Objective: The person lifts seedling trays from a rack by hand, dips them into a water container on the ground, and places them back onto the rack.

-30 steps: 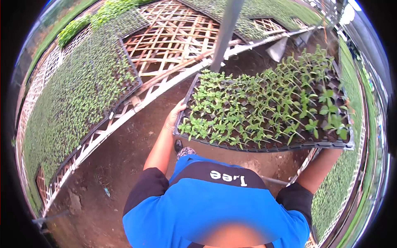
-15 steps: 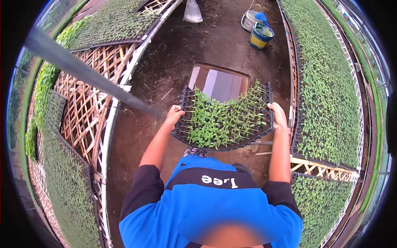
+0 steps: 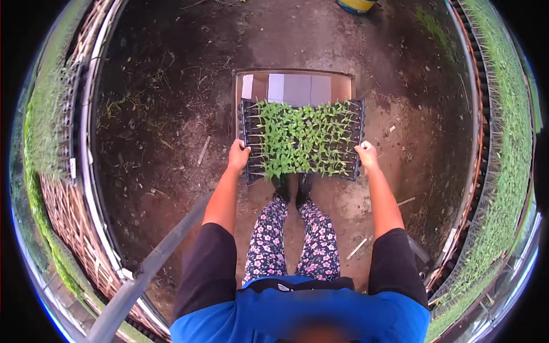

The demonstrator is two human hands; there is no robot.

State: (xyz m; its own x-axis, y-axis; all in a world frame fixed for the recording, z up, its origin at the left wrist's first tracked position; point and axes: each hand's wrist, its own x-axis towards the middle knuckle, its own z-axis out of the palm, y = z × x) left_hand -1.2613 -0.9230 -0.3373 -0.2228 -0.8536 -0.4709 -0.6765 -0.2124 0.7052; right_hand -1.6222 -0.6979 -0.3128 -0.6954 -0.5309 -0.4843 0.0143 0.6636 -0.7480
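Between my hands is a black seedling tray (image 3: 246,123) full of small green seedlings (image 3: 303,137). My left hand (image 3: 239,155) grips its left edge, fingers closed on the rim. On the opposite side, my right hand (image 3: 366,154) has its fingers closed around the right edge. The tray overlaps the near part of a shallow rectangular basin of liquid (image 3: 291,86) on the ground, whose surface shows pale reflections. My dark boots (image 3: 303,188) show just under the tray's near edge.
Benches of seedlings line both sides, with trays at left (image 3: 48,120) and at right (image 3: 506,148). A grey metal pole (image 3: 154,263) slants up at lower left. A yellow and blue bucket (image 3: 357,6) stands at the top edge. Small sticks lie on the bare soil.
My view has tilted downward, bringing my legs and boots into sight. The tray, still in both hands, appears flatter and nearer the basin. Most of the bucket has left the frame.
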